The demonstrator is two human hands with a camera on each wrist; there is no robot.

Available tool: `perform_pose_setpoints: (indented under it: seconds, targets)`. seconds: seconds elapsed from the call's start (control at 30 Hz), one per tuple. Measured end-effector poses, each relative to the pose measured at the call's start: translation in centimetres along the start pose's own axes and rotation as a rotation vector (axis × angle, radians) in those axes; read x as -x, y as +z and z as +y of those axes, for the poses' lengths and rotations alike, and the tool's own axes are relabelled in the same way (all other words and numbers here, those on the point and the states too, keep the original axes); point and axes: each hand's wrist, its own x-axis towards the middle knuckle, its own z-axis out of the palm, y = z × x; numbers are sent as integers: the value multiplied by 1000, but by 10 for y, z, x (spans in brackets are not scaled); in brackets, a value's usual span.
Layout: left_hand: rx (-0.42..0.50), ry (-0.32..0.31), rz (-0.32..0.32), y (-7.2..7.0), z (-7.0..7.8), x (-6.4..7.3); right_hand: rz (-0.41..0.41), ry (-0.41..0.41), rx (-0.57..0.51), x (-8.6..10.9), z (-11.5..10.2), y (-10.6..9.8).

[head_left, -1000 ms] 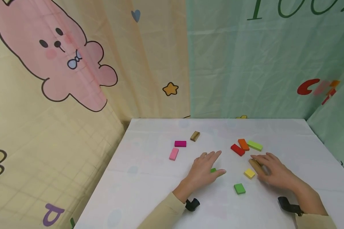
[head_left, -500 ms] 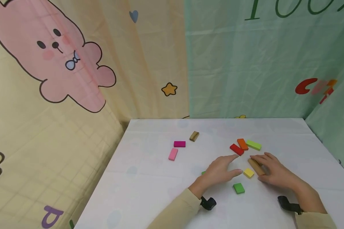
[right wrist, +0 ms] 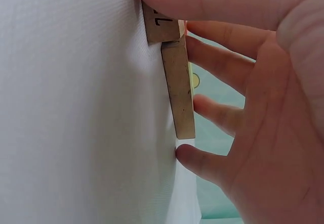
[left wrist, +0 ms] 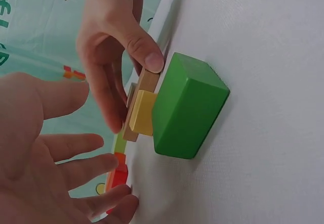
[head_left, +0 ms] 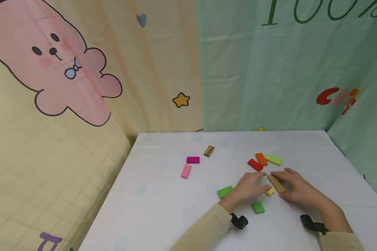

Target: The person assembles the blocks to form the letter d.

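In the head view my right hand (head_left: pixel 296 186) holds a plain wooden block (head_left: pixel 275 183) on the white table, thumb at its near end and fingertips towards its far end. From the right wrist, a wooden block with a dark printed mark (right wrist: pixel 161 28) lies by the thumb, and a longer wooden piece (right wrist: pixel 179 92) runs along the fingers. My left hand (head_left: pixel 249 186) hovers just left of it with fingers spread and nothing held. The left thumb partly covers a yellow block (head_left: pixel 270 192). A green square block (head_left: pixel 258 207) lies nearer.
Another green block (head_left: pixel 224 191) lies behind the left wrist. Red (head_left: pixel 255 165), orange (head_left: pixel 261 159) and lime (head_left: pixel 273 160) blocks lie together farther back. Magenta (head_left: pixel 193 160), pink (head_left: pixel 186 171) and brown striped (head_left: pixel 208 151) blocks are at the left. Printed curtains stand behind the table (head_left: pixel 144 216).
My left hand has moved right, from over the left green block to beside the yellow one, uncovering that green block. The right hand stays on the wooden block. The head view has shifted slightly.
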Motion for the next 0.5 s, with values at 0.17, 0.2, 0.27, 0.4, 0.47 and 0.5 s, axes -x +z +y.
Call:
perform_pose_setpoints:
  seconds: [0.17,0.2,0.27,0.4,0.47,0.5]
  targets:
    - [-75,2,18,5,-2,-5,10,-19,45,-5,-1,1]
    - [-95,6,20,6,-2,-6,8,-22,52,-5,-1,1]
    - [-140,16,18,8,-2,-8,8,-30,62,-5,-1,0]
    - [-242,43,11,9,-2,-9,2,-40,69,-5,-2,-2]
    - [-274,47,6,8,-2,-8,-4,-38,70,-6,-3,-3]
    - [-285,46,4,7,-2,-8,-6,-34,71,-7,-3,-2]
